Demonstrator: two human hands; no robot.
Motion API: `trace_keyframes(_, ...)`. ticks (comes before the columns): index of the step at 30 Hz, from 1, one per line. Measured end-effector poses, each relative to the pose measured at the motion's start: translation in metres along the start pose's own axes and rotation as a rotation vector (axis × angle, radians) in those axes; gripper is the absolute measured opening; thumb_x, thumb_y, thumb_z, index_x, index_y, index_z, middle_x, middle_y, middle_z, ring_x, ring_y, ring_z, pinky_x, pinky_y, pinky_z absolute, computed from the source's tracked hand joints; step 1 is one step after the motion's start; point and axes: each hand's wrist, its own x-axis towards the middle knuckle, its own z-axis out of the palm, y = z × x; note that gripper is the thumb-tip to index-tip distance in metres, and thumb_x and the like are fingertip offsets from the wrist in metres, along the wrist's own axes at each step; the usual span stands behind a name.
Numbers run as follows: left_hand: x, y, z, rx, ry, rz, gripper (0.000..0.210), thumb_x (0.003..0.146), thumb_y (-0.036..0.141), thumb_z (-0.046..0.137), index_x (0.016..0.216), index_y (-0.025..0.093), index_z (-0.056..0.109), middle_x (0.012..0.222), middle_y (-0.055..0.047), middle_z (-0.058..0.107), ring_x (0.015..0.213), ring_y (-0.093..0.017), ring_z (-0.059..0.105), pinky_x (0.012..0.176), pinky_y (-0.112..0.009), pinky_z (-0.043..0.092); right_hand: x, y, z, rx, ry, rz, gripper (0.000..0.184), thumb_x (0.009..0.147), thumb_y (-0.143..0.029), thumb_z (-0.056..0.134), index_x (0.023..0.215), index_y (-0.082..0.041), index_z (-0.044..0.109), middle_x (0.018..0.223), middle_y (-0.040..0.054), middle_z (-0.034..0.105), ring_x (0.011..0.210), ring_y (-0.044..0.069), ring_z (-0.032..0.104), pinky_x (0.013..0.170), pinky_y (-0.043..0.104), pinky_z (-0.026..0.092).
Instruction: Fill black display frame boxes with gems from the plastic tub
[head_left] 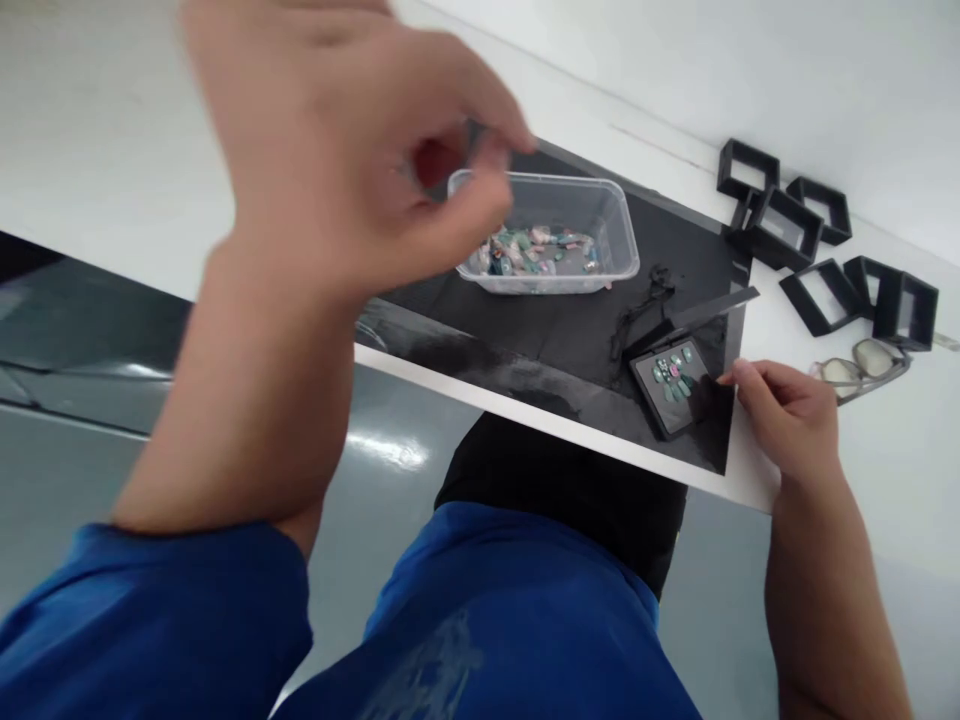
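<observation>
My left hand is raised close to the camera, left of a clear plastic tub, and partly overlaps the tub's left end. Its fingers are curled, thumb and index tips close together; whether something small is between them cannot be seen. Small green, pink and white stones lie in the tub. My right hand is at the right edge of a small black box, fingertips pinched together by its rim. What they grip is not clear. Inside the box, several green pieces surround a pink one. The box's lid stands open.
Under the tub and box lies a dark mat on the white table. Several black open frames are scattered at the far right, with eyeglasses nearer. A tangled black cord lies beside the box.
</observation>
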Motion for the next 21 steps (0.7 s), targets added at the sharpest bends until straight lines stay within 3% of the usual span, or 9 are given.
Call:
trace_keyframes(1, 0.014, -0.008, 0.002, 0.080, -0.143, 0.014, 0.061, 0.089, 0.060, 0.044, 0.100, 0.016, 0.084, 0.063, 0.004, 0.056, 0.094, -0.024, 0.076, 0.086, -0.050, 0.046, -0.003, 0.004, 0.000, -0.014, -0.008, -0.008, 0.037, 0.091, -0.058, 0.066, 0.081, -0.023, 0.076, 0.065, 0.0008, 0.065, 0.061, 0.018, 0.057, 0.058, 0.033, 0.042)
trace_keyframes(2, 0.025, -0.014, 0.005, 0.234, -0.323, 0.032, 0.073, 0.091, 0.061, 0.030, 0.106, 0.013, 0.082, 0.065, 0.004, 0.055, 0.095, -0.025, 0.077, 0.083, -0.050, 0.047, -0.006, 0.007, 0.000, -0.021, -0.025, -0.019, 0.033, 0.089, -0.056, 0.069, 0.082, -0.024, 0.075, 0.067, 0.0004, 0.066, 0.060, 0.018, 0.057, 0.057, 0.033, 0.043)
trace_keyframes(4, 0.037, -0.021, 0.015, 0.402, -0.535, 0.094, 0.084, 0.093, 0.056, 0.013, 0.117, 0.009, 0.078, 0.070, 0.002, 0.057, 0.096, -0.027, 0.077, 0.078, -0.047, 0.047, -0.011, 0.010, 0.000, -0.032, -0.045, -0.028, 0.027, 0.087, -0.053, 0.071, 0.083, -0.027, 0.074, 0.068, -0.0006, 0.067, 0.060, 0.019, 0.057, 0.058, 0.033, 0.045)
trace_keyframes(5, 0.039, -0.023, 0.021, 0.446, -0.605, 0.146, 0.080, 0.093, 0.051, 0.014, 0.121, 0.007, 0.075, 0.073, 0.001, 0.060, 0.097, -0.027, 0.077, 0.078, -0.045, 0.048, -0.012, 0.010, 0.000, -0.037, -0.048, -0.025, 0.024, 0.088, -0.052, 0.071, 0.083, -0.028, 0.074, 0.067, -0.0007, 0.066, 0.059, 0.019, 0.057, 0.058, 0.034, 0.045)
trace_keyframes(8, 0.031, -0.028, 0.037, 0.451, -0.723, 0.266, 0.044, 0.088, 0.030, 0.049, 0.117, 0.007, 0.072, 0.078, -0.002, 0.066, 0.094, -0.027, 0.075, 0.081, -0.042, 0.054, -0.012, 0.005, 0.000, -0.042, -0.058, -0.001, 0.016, 0.086, -0.047, 0.073, 0.081, -0.032, 0.072, 0.067, 0.0004, 0.067, 0.057, 0.022, 0.058, 0.057, 0.037, 0.045)
trace_keyframes(10, 0.021, -0.032, 0.046, 0.410, -0.750, 0.256, 0.032, 0.076, 0.014, 0.062, 0.107, 0.011, 0.071, 0.077, -0.002, 0.067, 0.090, -0.028, 0.073, 0.082, -0.042, 0.056, -0.012, -0.001, 0.001, -0.038, -0.055, 0.015, 0.015, 0.083, -0.048, 0.074, 0.078, -0.035, 0.071, 0.065, 0.0009, 0.066, 0.056, 0.024, 0.058, 0.055, 0.039, 0.045)
trace_keyframes(12, 0.011, -0.035, 0.054, 0.314, -0.716, 0.216, 0.031, 0.074, 0.009, 0.065, 0.105, 0.015, 0.068, 0.079, -0.001, 0.066, 0.090, -0.028, 0.072, 0.085, -0.041, 0.055, -0.013, -0.007, 0.003, -0.017, -0.030, 0.056, 0.016, 0.081, -0.052, 0.074, 0.076, -0.038, 0.070, 0.064, 0.0008, 0.065, 0.055, 0.026, 0.057, 0.054, 0.040, 0.043)
trace_keyframes(16, 0.001, -0.045, 0.070, 0.112, -0.644, 0.159, 0.031, 0.081, 0.016, 0.069, 0.111, 0.019, 0.068, 0.083, 0.001, 0.064, 0.076, -0.020, 0.068, 0.081, -0.034, 0.050, -0.017, -0.014, 0.008, 0.009, 0.041, 0.169, 0.018, 0.079, -0.055, 0.076, 0.072, -0.040, 0.070, 0.063, 0.0016, 0.062, 0.055, 0.027, 0.055, 0.054, 0.043, 0.039)
trace_keyframes(21, -0.003, -0.053, 0.084, 0.127, -0.608, 0.166, 0.033, 0.076, 0.022, 0.077, 0.107, 0.021, 0.068, 0.085, 0.001, 0.066, 0.066, -0.018, 0.064, 0.065, -0.027, 0.040, -0.018, -0.016, 0.010, -0.014, 0.068, 0.202, 0.020, 0.077, -0.056, 0.077, 0.068, -0.040, 0.069, 0.062, 0.0034, 0.062, 0.056, 0.028, 0.054, 0.053, 0.045, 0.039)
